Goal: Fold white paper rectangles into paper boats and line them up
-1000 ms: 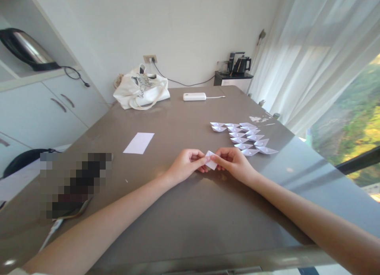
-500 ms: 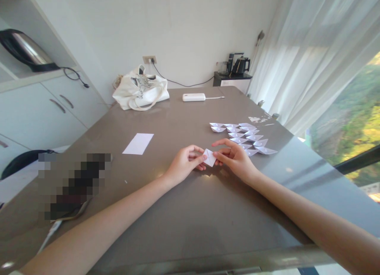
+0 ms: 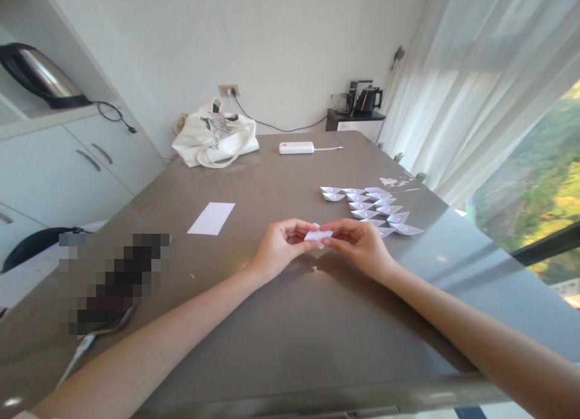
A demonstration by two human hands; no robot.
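Note:
Between my two hands is a small piece of folded white paper, held just above the table. My left hand pinches its left side between thumb and fingers. From the other side, the thumb and fingertips of my right hand grip it too. Parts of the paper are hidden behind the fingertips. Several small white paper boats stand grouped beyond my right hand. To the left of my hands, a flat sheet of white paper lies on the table.
A white bag and a white power bank with a short cable sit at the far side. Paper scraps lie near the right edge. At the left is a blurred-out dark object with a white cable.
The folded paper has turned from a flat diamond facing me to a partly opened shape. My right fingers have come down and closed on it, nearer my left hand.

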